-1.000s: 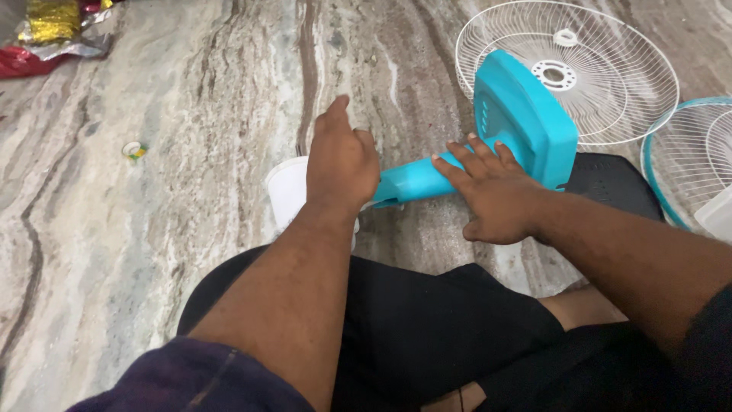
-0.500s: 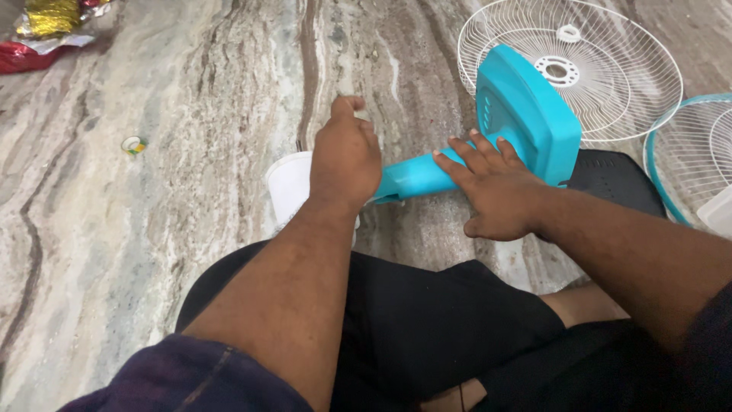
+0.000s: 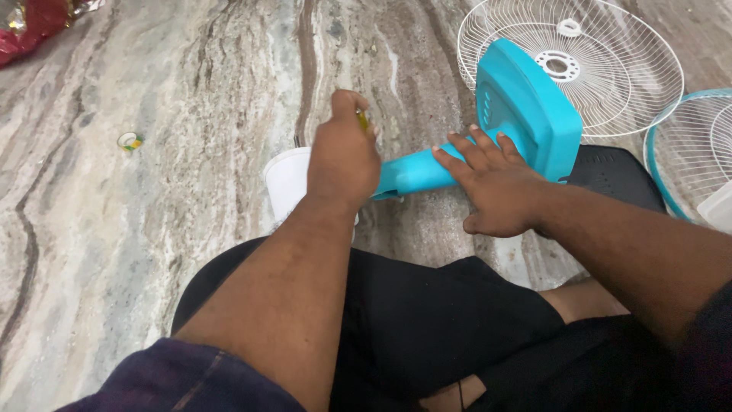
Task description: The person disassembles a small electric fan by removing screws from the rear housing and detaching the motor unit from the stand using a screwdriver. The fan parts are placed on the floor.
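Person seated on a marble floor (image 3: pixel 152 214), grey-white stone with brown and dark veins running near to far, glossy, slightly dusty. Black-clad legs fill the near middle.

Left hand (image 3: pixel 343 156) is closed into a loose fist, fingers curled around a small yellow-green item (image 3: pixel 363 120) that pokes out at the far side of the fist; too little of it shows to tell what it is. The fist sits over the narrow end of the turquoise fan stand (image 3: pixel 488 130), which lies on its side, centre-right, neck pointing left and wide body tilted up toward the far right.

Right hand (image 3: pixel 496 183) lies flat, fingers spread and pressed on the stand's neck, palm down, thumb tucked near.

White plastic cup (image 3: pixel 288 181) stands just left of and partly under the left hand, touching the floor near the knee.

White wire fan grille (image 3: pixel 610 61) lies flat at far right, behind the stand body. A second grille with turquoise rim (image 3: pixel 690 164) is at the right edge. Black flat piece (image 3: pixel 618 179) lies under or beside the stand base, right. White container corner (image 3: pixel 720 210) at right edge.

Small tape roll (image 3: pixel 130 140) on floor, left, well apart from the hands. Red shiny wrapper (image 3: pixel 30 19) at far-left corner.
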